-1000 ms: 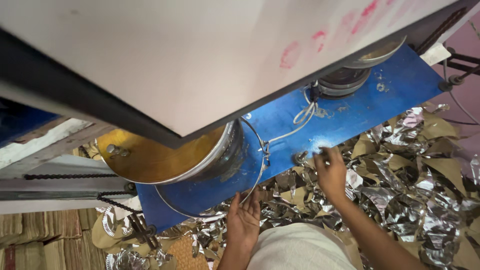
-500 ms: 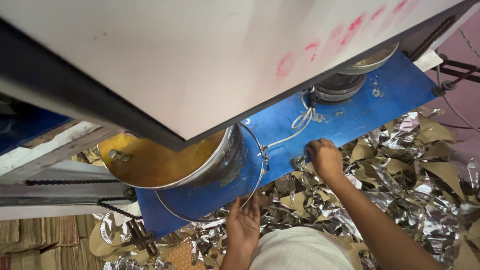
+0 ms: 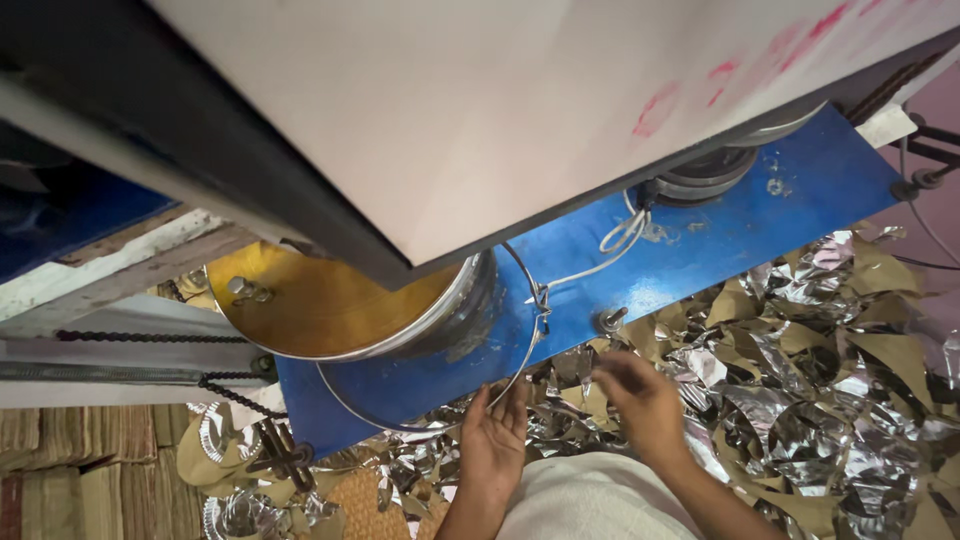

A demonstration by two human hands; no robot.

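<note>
Here the person stands at a press machine with a blue metal plate [image 3: 720,240] and a round steel die [image 3: 440,310] hanging under a big pale panel [image 3: 520,110]. The left hand [image 3: 495,440] lies palm up, fingers stretched and apart, at the near edge of the blue plate, its fingertips touching or just under the thin wire ring [image 3: 500,380] that loops below the die; it grips nothing that I can see. The right hand [image 3: 645,400] hovers over the heap of silver foil and brown paper scraps [image 3: 800,360], fingers loosely curled and blurred, so I cannot tell whether it pinches a scrap. The two hands are apart, with scraps between them.

As for progress, the heap to the right and near the person is large, and pressed silver plates [image 3: 215,435] lie at the near left by stacks of brown sheets [image 3: 70,460], so I judge that much pressing is done. The die looks bare of any sheet, so the next piece seems not yet fed.

Compared with half a second ago, the right hand has come away from the bolt [image 3: 610,320] on the blue plate and dropped nearer to the body, over the scraps. The left hand has stayed by the wire ring.
</note>
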